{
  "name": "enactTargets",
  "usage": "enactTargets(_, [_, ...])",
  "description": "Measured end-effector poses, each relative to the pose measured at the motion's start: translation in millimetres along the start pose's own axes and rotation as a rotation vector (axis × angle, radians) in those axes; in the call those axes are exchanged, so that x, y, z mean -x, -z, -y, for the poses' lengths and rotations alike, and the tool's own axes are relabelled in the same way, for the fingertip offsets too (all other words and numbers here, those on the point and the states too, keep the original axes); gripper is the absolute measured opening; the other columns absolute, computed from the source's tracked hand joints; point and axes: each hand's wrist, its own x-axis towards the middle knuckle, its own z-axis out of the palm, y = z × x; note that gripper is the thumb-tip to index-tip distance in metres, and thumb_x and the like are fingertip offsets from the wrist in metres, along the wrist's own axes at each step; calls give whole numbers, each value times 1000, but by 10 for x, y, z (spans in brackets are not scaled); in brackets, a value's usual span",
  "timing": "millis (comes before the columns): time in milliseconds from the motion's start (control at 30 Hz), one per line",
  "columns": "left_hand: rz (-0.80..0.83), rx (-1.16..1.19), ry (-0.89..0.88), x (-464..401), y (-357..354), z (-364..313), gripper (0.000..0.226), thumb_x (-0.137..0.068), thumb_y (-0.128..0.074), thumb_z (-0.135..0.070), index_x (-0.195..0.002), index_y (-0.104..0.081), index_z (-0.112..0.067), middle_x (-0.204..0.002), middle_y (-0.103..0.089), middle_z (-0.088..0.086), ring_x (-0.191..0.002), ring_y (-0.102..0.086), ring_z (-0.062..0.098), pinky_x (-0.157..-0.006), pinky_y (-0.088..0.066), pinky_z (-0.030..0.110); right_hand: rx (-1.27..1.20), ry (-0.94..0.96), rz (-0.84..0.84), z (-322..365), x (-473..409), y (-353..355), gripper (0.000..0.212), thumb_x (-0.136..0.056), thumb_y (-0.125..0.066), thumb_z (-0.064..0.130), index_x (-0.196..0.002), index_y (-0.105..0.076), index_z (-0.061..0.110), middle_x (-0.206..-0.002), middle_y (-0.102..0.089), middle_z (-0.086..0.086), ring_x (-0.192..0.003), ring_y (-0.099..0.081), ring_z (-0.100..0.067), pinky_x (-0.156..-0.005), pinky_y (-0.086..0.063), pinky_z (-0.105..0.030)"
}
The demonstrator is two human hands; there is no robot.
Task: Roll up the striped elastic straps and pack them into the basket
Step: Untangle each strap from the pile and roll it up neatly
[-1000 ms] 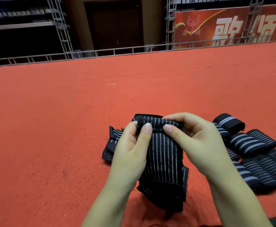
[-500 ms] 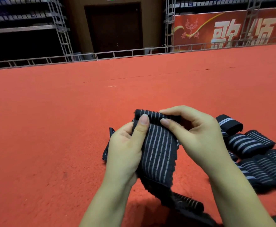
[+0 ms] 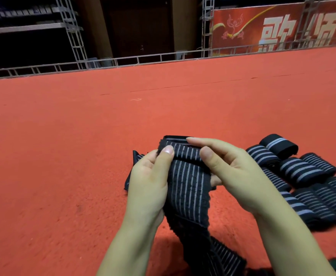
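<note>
A black striped elastic strap [image 3: 187, 182], its tail trailing near over the red carpet [image 3: 63, 146], is pinched at its rolled top between the left hand [image 3: 149, 186] and right hand [image 3: 237, 176], the roll seen tighter than before, with rolled straps [image 3: 302, 172] lying right.

The strap [image 3: 187, 180] is held above the carpet [image 3: 63, 156], near centre, between the left hand [image 3: 149, 186] on its left and the right hand [image 3: 237, 176] on its right. Its rolled end sits at the far, upper end; its loose tail hangs down toward the near edge. A cluster of rolled straps [image 3: 302, 176] lies on the carpet to the right. A metal railing [image 3: 123, 61] runs along the far edge of the carpet, with a banner [image 3: 282, 30] behind it at far right.
</note>
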Motion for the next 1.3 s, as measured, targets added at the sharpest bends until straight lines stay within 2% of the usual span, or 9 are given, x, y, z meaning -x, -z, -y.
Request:
enactTargets(133, [42,-79,-46,-41,38,81,23,-98,-49,-14,-87,-68,-11,-75,-72,4,-69,-67,14,-60,-53,24,-27,-65,-7,-41,-49,24,32,-76,-61,27,-101,-68,9,-77,-67,-6,-63,-61,-12,-50,-48,-21])
enactTargets(367, [123,-105,97,-114,39,166,24,-95,-51,-29,-104,-66,-12,-92,-75,8,-85,-71,19,-73,-56,34,174,103,-207,-196,-138,75,15,-86,-68,6,-94,-71,18,-92,-74,2,-83,-68,-8,-77,-54,-28])
enactTargets(467, [147,-118,136,-111,29,180,39,-83,-56,-42,-108,-66,-13,-98,-75,7,-91,-72,20,-73,-55,32,208,143,-271,-200,-147,76,16,-85,-68,7,-93,-72,21,-90,-74,6,-83,-68,-6,-77,-53,-27])
enactTargets(700, [48,-134,57,-55,-142,227,43,-79,-70,-53,-108,-64,-22,-103,-74,1,-99,-71,17,-86,-55,38,267,265,-367,-196,-142,-55,18,-85,-70,5,-92,-71,21,-90,-73,9,-88,-67,-3,-81,-51,-20])
enactTargets(800, [5,-163,-24,-66,-121,206,36,-75,-72,-50,-95,-68,-20,-94,-75,5,-91,-72,22,-80,-56,42,294,285,-390,-192,-141,-66,18,-85,-71,8,-90,-70,25,-90,-73,13,-88,-68,-3,-82,-52,-23])
enactTargets(933, [19,-144,-18,-78,-62,124,20,-75,-73,-33,-81,-70,-14,-77,-74,3,-72,-70,15,-64,-53,30,318,286,-392,-138,-119,19,18,-85,-71,11,-89,-71,28,-90,-73,14,-88,-68,-4,-83,-54,-30])
enactTargets(1067, [51,-61,23,-90,-9,23,18,-70,-70,-29,-70,-69,-11,-69,-71,7,-61,-67,16,-53,-52,25,387,344,-377,-93,-79,-5,18,-82,-70,19,-88,-69,36,-90,-72,20,-86,-68,-1,-79,-52,-20])
enactTargets(1167, [60,-19,54,-87,13,-25,23,-70,-70,-34,-64,-70,-13,-67,-69,9,-58,-64,17,-52,-52,25,454,385,-362,-83,-61,-22,18,-79,-67,21,-89,-69,36,-88,-71,19,-87,-66,1,-78,-49,-14])
enactTargets(1300, [-11,-36,57,-91,20,-35,48,-66,-78,-52,-70,-60,-8,-62,-54,9,-55,-49,17,-48,-39,24,542,466,-296,-112,-44,-40,17,-78,-69,13,-94,-73,19,-92,-70,16,-90,-63,5,-79,-43,-8])
